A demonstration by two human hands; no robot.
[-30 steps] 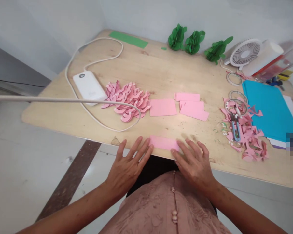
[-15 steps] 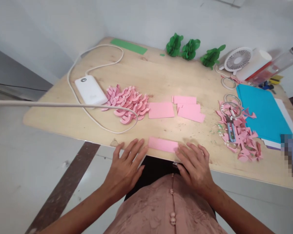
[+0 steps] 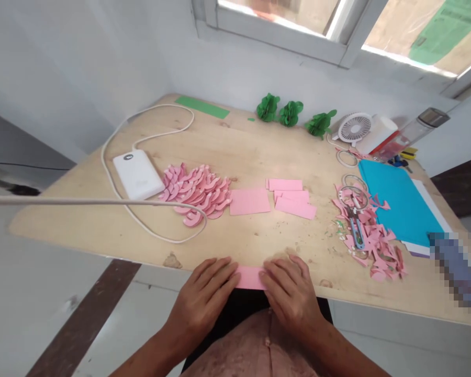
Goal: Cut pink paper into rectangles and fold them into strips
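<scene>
Your left hand point(image 3: 204, 293) and right hand point(image 3: 292, 290) meet the two ends of a pink paper strip point(image 3: 250, 278) at the near edge of the pale wooden worktop point(image 3: 235, 144). The left hand's fingers lie close together, gently bent over the strip's left end; the right hand's do likewise at the other. Both thumbs are hidden, so whether either hand pinches the paper or only presses it cannot be told. The strip's middle shows bare between your fingertips.

Beyond your hands lie a pink rectangle point(image 3: 250, 202) and, to its right, several smaller pink slips point(image 3: 295, 207), some overlapping. A heap of curved pink pieces point(image 3: 200, 191) touches the rectangle's left side, near a white power bank point(image 3: 138, 175) with its pale cable point(image 3: 78, 201) looping across the worktop. To your right, blue-handled snips point(image 3: 356, 233) rest on pink offcuts point(image 3: 380, 248) beside a bright blue sheet point(image 3: 404, 204). Three green paper clusters point(image 3: 289, 113) stand along the wall, left of a small white fan point(image 3: 354, 128).
</scene>
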